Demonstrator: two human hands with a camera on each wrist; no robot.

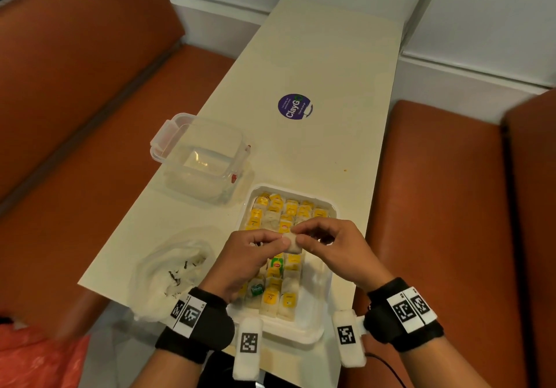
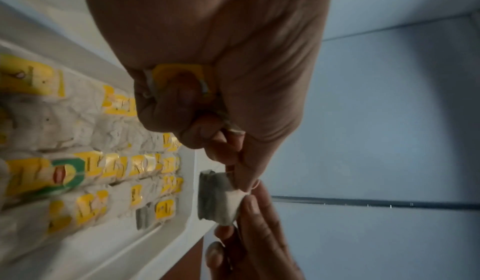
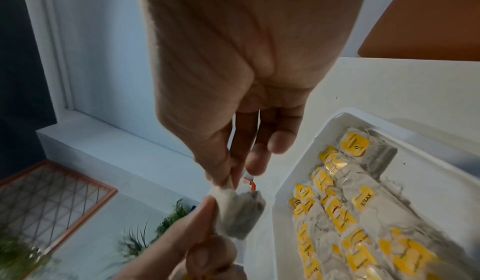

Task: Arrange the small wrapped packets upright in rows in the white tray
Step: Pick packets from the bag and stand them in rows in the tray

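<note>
While both hands meet above the tray, status as follows:
Tray: white tray (image 1: 304, 332) sits at the near end of the cream table (image 1: 316, 65).
Packets: rows of small wrapped packets (image 1: 272, 216) with yellow tags fill most of the tray, standing close together; one green-tagged packet (image 1: 277, 262) sits mid-tray, under the hands.
Held packet: one white packet (image 1: 292, 244) is off the tray, above its middle, pinched at both ends.
Left hand: left hand (image 1: 251, 255) has thumb and forefinger clamped on the held packet; left wrist view shows a yellow tag (image 2: 179, 76) tucked under its curled fingers.
Right hand: right hand (image 1: 329, 247) pinches the other end of the held packet with thumb and forefinger; remaining fingers loose.
Container: clear plastic container (image 1: 200, 158) beyond the tray, to its left.
Bag: crumpled white bag (image 1: 168, 270) just left of the tray.
Sticker: round purple sticker (image 1: 294, 107) farther along the table beyond the tray.
</note>
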